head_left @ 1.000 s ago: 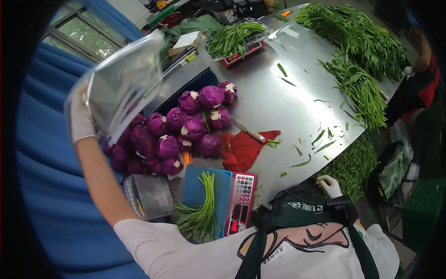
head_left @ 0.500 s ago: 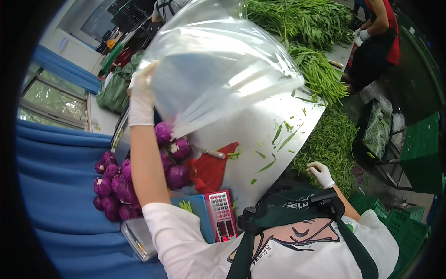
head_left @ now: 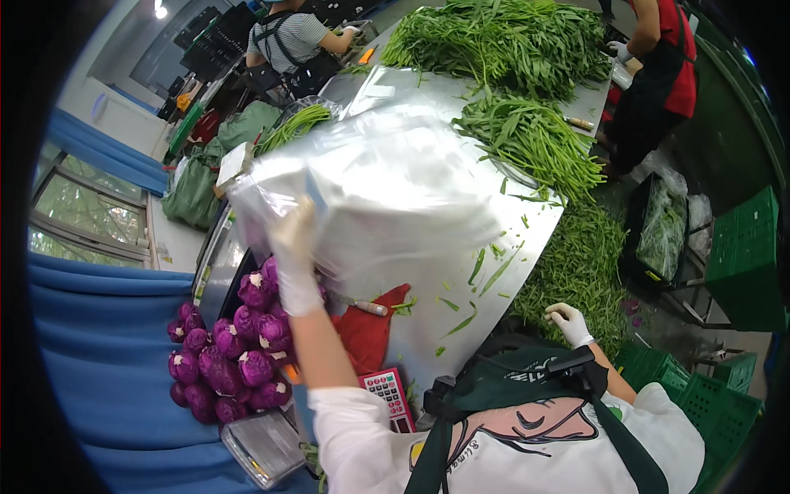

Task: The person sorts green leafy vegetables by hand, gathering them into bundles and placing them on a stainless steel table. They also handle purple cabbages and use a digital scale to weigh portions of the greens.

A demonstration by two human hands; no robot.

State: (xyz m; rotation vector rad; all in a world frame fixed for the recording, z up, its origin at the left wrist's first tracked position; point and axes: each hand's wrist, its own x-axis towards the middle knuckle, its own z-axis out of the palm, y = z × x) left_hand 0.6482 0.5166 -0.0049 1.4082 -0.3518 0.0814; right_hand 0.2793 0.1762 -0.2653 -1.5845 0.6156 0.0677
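Observation:
My left hand [head_left: 295,239], in a white glove, grips one edge of a large clear plastic bag [head_left: 411,185]. The bag spreads in the air over the metal table [head_left: 432,329] and is blurred by motion. Below this hand lie a red cloth [head_left: 366,333] and a knife [head_left: 369,308] with a light handle. Several purple cabbages [head_left: 224,375] are heaped to the left of my forearm. My right hand [head_left: 569,323], also gloved, hangs past the table's right edge, in front of loose green leaves [head_left: 576,272]. Its fingers are loosely bent and nothing shows in them.
Long leafy greens [head_left: 502,41] are piled at the table's far end, with a bundle [head_left: 539,144] nearer. A red calculator-like keypad device [head_left: 388,391] stands by my left sleeve. Green crates [head_left: 716,412] are at right. Two co-workers [head_left: 288,45] [head_left: 658,74] stand beyond.
My left hand has come down and to the right with the plastic bag, which sinks lower and uncovers the far table and a co-worker. The right hand has barely moved.

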